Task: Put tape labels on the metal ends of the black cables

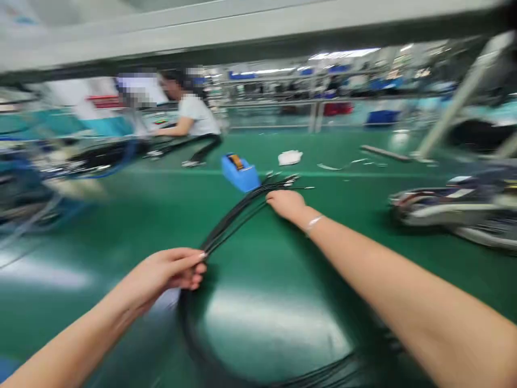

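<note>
A bundle of thin black cables (232, 215) curves over the green tabletop, its metal-tipped ends fanned out at the far end. My left hand (177, 269) is closed around the bundle, thumb on top, at its left bend. Farther out, my right hand (286, 203) pinches one or more of the cables close to their tips. Below my left hand the bundle loops down and right, leaving the view at the bottom edge. A blue tape dispenser (241, 173) with a brown roll stands just behind the cable ends.
A crumpled white piece (290, 157) and a metal bar (385, 153) lie toward the back of the green table (323, 258). Bundled cables (456, 207) sit at right, more at left. A person (194, 113) works across the table. A beam (258, 32) spans overhead.
</note>
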`<state>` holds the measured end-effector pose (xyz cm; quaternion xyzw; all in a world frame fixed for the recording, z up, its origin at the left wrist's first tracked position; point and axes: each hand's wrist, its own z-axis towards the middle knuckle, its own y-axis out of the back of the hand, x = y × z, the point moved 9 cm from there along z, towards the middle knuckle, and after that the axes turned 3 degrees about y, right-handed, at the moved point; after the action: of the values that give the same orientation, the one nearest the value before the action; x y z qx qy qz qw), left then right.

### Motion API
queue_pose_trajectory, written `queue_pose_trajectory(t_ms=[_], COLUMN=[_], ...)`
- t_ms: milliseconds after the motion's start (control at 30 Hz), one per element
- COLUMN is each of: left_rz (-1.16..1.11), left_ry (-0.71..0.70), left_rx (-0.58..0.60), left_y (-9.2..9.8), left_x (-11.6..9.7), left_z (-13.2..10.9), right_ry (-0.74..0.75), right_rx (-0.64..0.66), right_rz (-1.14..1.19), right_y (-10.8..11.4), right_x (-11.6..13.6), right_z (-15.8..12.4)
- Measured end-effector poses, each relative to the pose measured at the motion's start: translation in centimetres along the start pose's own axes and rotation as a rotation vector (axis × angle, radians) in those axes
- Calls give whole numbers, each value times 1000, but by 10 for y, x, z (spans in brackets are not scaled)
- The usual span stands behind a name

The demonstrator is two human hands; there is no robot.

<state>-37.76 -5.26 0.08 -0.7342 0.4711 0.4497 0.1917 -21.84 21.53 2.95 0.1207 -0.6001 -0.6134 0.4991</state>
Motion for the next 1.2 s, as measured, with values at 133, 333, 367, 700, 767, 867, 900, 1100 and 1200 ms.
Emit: queue_pose_trajectory(t_ms=[133, 333, 367, 700, 767, 867, 900, 1100, 1200], left_rz=[-196, -415, -449, -578, -577, -598, -608, -714, -812], left_ry=[116, -50, -71, -229, -264, -308, -316, -298, -301], left_rx=[54, 40, 44, 123, 131, 133, 133, 104, 116], left_y=[19, -1, -4, -38, -45, -54, -56, -52, -45], left_x=[46, 29, 23, -39, -58, -88, -98, -127, -127], left_z=[-56, -67, -67, -70, -74, -81, -82, -81, -79], right_ry=[-54, -49, -5, -48, -43, 8, 34, 126, 54], right_rx=[115, 158, 222, 426, 284, 109, 63, 259, 180], right_rz=[-6, 63, 123, 1045, 1077, 1099, 1083, 864, 698], right_y=[-57, -36, -40, -49, -31, -2, 7, 5, 13], right_x=[44, 101, 120, 197, 198, 205, 208, 198, 162], right_z=[28, -39, -59, -176, -165, -151, -149, -172, -182])
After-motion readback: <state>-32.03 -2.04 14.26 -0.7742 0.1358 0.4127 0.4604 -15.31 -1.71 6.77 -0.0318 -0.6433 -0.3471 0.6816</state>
